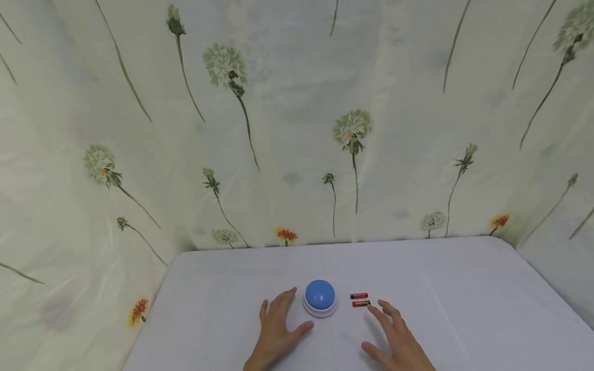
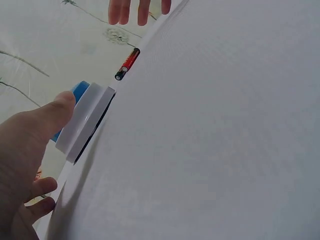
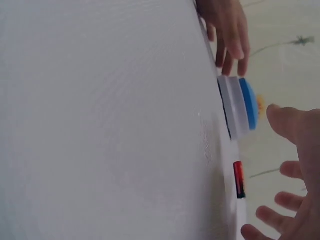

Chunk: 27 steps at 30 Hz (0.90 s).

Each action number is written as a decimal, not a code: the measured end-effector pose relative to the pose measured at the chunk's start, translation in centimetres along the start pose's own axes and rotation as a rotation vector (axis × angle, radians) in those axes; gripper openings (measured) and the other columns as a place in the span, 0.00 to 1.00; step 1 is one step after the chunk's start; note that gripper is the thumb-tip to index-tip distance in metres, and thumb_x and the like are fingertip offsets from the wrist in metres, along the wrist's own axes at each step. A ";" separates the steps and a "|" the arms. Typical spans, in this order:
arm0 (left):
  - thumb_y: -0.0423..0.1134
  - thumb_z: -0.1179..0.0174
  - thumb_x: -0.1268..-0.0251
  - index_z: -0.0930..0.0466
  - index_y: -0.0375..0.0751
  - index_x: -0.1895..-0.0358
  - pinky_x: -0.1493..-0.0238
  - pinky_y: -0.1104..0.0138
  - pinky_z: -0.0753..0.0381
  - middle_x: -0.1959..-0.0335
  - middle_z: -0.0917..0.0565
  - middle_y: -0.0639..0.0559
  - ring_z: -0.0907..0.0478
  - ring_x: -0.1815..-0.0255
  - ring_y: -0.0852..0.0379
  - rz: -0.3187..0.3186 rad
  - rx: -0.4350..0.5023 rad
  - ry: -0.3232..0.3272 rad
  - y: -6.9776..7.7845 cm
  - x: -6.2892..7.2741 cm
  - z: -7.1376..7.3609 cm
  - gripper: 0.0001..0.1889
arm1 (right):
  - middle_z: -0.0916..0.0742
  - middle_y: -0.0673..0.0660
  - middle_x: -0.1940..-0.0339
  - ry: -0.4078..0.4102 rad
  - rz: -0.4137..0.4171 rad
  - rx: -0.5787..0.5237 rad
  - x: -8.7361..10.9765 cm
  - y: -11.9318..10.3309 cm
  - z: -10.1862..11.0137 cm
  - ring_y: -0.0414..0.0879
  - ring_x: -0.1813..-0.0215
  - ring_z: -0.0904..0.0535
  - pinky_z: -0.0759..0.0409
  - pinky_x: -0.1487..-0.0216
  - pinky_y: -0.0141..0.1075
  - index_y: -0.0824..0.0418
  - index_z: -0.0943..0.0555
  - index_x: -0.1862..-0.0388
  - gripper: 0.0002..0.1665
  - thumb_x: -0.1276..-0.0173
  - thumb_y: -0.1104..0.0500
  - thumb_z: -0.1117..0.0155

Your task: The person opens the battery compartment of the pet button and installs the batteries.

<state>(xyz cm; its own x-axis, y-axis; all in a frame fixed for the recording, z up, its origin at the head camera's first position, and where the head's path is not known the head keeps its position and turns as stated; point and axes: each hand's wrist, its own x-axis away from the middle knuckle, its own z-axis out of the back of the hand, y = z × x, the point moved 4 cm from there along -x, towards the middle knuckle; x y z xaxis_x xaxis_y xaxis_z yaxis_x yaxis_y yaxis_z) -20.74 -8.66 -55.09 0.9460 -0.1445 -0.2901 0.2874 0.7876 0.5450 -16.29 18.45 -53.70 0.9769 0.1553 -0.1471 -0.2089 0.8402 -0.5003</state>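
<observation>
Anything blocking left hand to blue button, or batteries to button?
Nothing visible. In the head view, only white tabletop shows between the left hand and the blue dome button, and between the button and the two batteries. The right hand is on the batteries' far side from the button.

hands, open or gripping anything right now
Left hand: open, holding nothing, beside the blue-domed device.
Right hand: open, holding nothing, near the two red batteries.

Blue-domed button (image 1: 320,294), two batteries (image 1: 359,296) in way; narrow gap between button and batteries; free passage across tabletop (image 1: 394,263) behind.
</observation>
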 end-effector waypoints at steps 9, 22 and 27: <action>0.71 0.36 0.59 0.35 0.53 0.32 0.34 0.39 0.49 0.40 0.25 0.54 0.32 0.37 0.53 0.014 -0.071 0.015 0.2 -1.2 -0.8 0.48 | 0.34 0.48 0.33 0.005 0.101 -0.130 0.3 -1.5 -1.1 0.43 0.42 0.26 0.19 0.53 0.36 0.51 0.34 0.32 0.38 0.39 0.45 0.34; 0.76 0.38 0.63 0.34 0.54 0.33 0.34 0.40 0.47 0.41 0.24 0.54 0.33 0.38 0.53 0.031 -0.118 0.018 1.0 -2.6 -2.2 0.50 | 0.34 0.53 0.34 -0.232 0.071 -0.313 0.1 -3.1 -2.4 0.39 0.47 0.26 0.21 0.53 0.29 0.54 0.42 0.29 0.38 0.32 0.40 0.45; 0.74 0.37 0.63 0.31 0.57 0.35 0.34 0.40 0.47 0.43 0.23 0.55 0.33 0.38 0.52 0.026 -0.120 0.032 1.3 -2.8 -2.2 0.47 | 0.34 0.51 0.34 -0.196 0.087 -0.357 -0.8 -3.0 -2.8 0.30 0.54 0.25 0.20 0.60 0.27 0.51 0.42 0.28 0.37 0.32 0.45 0.42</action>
<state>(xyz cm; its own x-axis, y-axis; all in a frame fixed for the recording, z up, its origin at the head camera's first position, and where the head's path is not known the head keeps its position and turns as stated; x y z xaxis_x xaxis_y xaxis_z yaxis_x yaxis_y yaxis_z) -23.34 -5.97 -55.30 0.9470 -0.1053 -0.3035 0.2412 0.8572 0.4551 -16.55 14.33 -54.49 0.9380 0.3425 -0.0535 -0.2598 0.5925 -0.7625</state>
